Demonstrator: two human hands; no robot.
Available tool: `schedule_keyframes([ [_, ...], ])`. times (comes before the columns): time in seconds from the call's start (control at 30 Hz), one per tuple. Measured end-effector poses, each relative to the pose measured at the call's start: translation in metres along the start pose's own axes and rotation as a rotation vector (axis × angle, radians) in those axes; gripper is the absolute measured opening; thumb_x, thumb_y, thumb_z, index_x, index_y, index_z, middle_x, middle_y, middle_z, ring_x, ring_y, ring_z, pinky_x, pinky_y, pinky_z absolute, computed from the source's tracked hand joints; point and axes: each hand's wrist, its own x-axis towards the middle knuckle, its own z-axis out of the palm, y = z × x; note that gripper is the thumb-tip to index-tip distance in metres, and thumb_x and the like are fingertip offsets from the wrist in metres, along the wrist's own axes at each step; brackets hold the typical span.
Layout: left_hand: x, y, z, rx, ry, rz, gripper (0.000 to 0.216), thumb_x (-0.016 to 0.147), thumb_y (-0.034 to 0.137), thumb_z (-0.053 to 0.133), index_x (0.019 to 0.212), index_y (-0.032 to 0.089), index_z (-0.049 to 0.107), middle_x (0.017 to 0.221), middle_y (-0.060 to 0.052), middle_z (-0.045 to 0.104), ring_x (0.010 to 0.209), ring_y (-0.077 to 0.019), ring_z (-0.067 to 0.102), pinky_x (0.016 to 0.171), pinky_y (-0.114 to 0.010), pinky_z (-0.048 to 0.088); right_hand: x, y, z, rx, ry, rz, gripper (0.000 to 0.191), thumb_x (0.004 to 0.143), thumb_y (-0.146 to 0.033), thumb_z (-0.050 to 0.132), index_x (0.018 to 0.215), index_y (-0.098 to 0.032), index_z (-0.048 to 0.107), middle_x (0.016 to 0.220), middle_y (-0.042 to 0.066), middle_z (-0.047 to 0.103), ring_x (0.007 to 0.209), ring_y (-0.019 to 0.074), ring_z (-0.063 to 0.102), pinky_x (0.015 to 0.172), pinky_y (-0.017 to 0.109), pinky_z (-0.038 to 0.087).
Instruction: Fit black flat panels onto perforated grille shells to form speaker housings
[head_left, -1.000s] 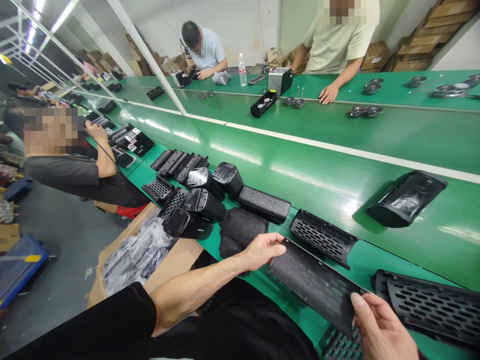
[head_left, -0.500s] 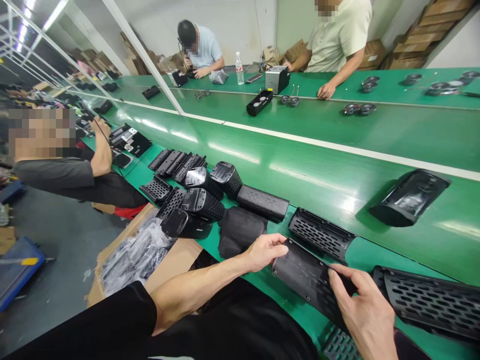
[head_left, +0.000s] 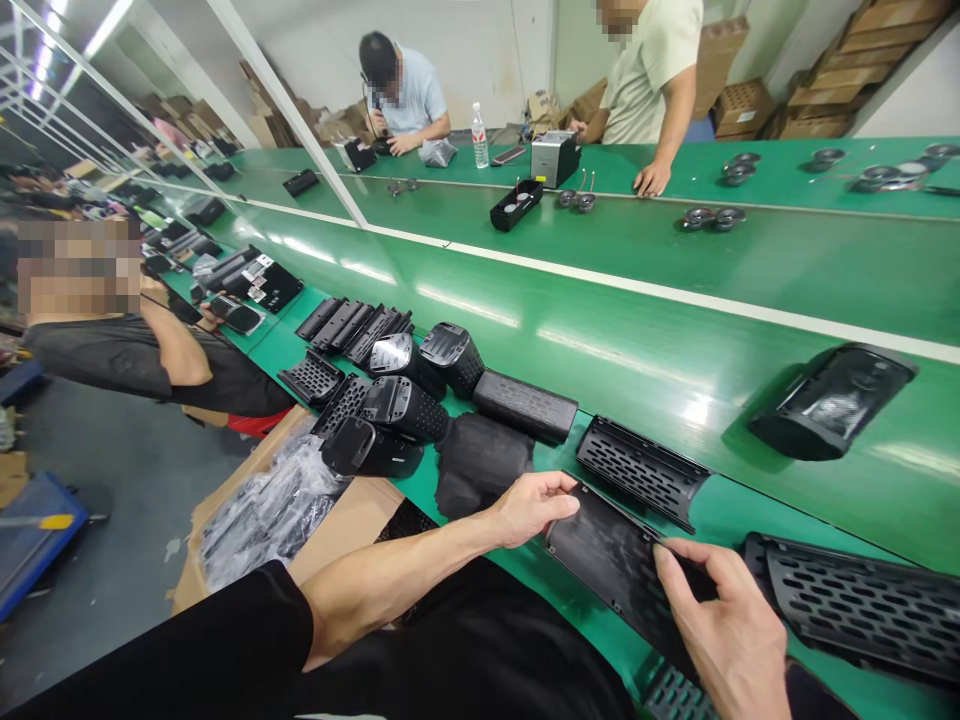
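A black plastic speaker grille panel (head_left: 611,560), lined with dark sheet, is held tilted just above the green bench. My left hand (head_left: 529,508) pinches its far-left corner between thumb and fingers. Its right end is gripped by my right hand (head_left: 724,605), with the thumb on the upper edge and part of the panel hidden behind the fingers. Just beyond it lies a slotted grille panel (head_left: 641,470). A bigger-looking slotted panel (head_left: 862,600) rests right of my right hand. Left of my left hand is a pile of black sheets (head_left: 484,465).
Black speaker housings (head_left: 401,405) and more grille panels (head_left: 352,330) crowd the bench to the left. A carton (head_left: 352,530) with plastic-wrapped parts stands below. One speaker body (head_left: 832,400) lies on the green belt (head_left: 600,300). Co-workers sit left and across.
The speaker body on the belt has shifted slightly right. The left co-worker's arm has moved, and the co-worker across at right leans leftward. My hands keep nearly the same hold.
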Motion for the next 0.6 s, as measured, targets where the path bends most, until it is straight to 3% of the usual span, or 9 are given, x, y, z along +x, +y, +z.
schedule_keyframes([
  [0.47, 0.002, -0.002, -0.003, -0.091, 0.019, -0.006, 0.047, 0.069, 0.047, 0.090, 0.097, 0.014, 0.070, 0.080, 0.003, 0.060, 0.068, -0.0086, 0.050, 0.068, -0.025, 0.039, -0.004, 0.000, 0.002, 0.053, -0.001, 0.028, 0.028, 0.085, -0.048, 0.061, 0.096, -0.026, 0.075, 0.102, 0.003, 0.072, 0.090, 0.0254, 0.067, 0.084, 0.039, 0.048],
  [0.6, 0.002, 0.000, -0.004, -0.121, 0.033, -0.025, 0.049, 0.067, 0.047, 0.091, 0.095, 0.015, 0.069, 0.076, 0.004, 0.057, 0.064, -0.0078, 0.048, 0.067, -0.025, 0.040, -0.008, 0.014, -0.008, 0.311, -0.046, 0.308, 0.055, 0.081, -0.055, 0.073, 0.128, -0.027, 0.069, 0.115, 0.005, 0.071, 0.104, 0.0263, 0.066, 0.090, 0.036, 0.049],
])
